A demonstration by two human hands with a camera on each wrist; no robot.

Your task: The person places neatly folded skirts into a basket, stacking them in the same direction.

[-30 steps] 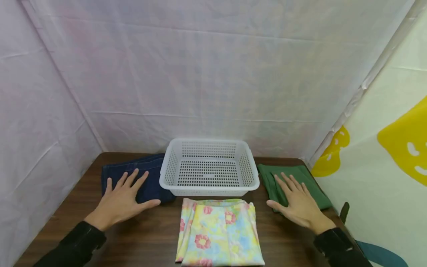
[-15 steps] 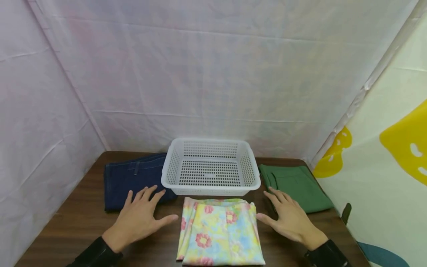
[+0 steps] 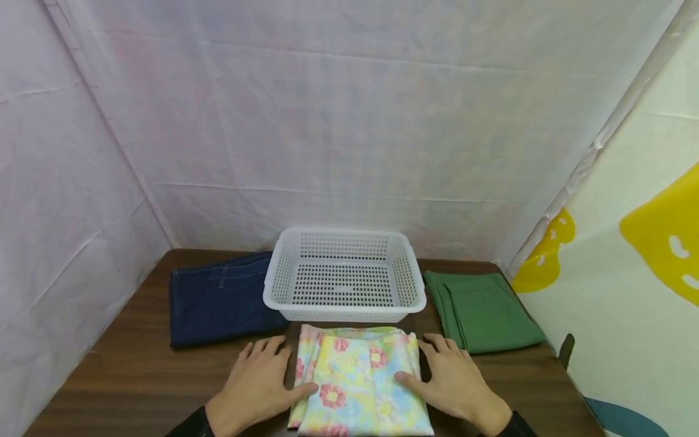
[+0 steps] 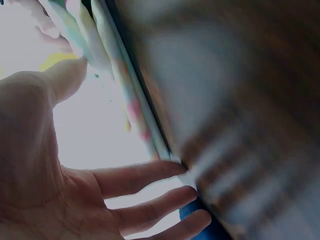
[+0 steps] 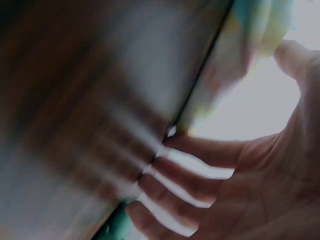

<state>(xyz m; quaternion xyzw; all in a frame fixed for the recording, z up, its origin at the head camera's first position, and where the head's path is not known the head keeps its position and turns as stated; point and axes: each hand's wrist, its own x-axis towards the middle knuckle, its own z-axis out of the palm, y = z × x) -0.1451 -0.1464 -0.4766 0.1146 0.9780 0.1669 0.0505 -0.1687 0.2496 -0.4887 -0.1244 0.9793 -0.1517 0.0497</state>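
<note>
A folded floral cloth [image 3: 357, 370] in yellow, pink and light blue lies at the table's front, between both hands. My left hand [image 3: 259, 385] is at its left side, fingers spread on or just above the wood, thumb over the cloth's edge. Mirroring it, my right hand [image 3: 455, 382] is at the right side, its thumb over the top layer. In the left wrist view the thumb meets the layered cloth [image 4: 122, 85], and the fingertips reach the table. The right wrist view shows relaxed fingers beside the blurred cloth [image 5: 225, 65]. Neither hand grips it.
Behind the cloth stands a white perforated plastic basket [image 3: 344, 312] with nothing in it. Folded dark blue denim [image 3: 218, 309] lies to its left, a folded green garment [image 3: 488, 315] to its right. White sheeting [image 3: 338, 121] rises behind the wooden table [image 3: 125, 370].
Both hands have drawn back toward me and inward, from over the denim and the green garment to the two sides of the floral cloth. The basket and cloths stay in place.
</note>
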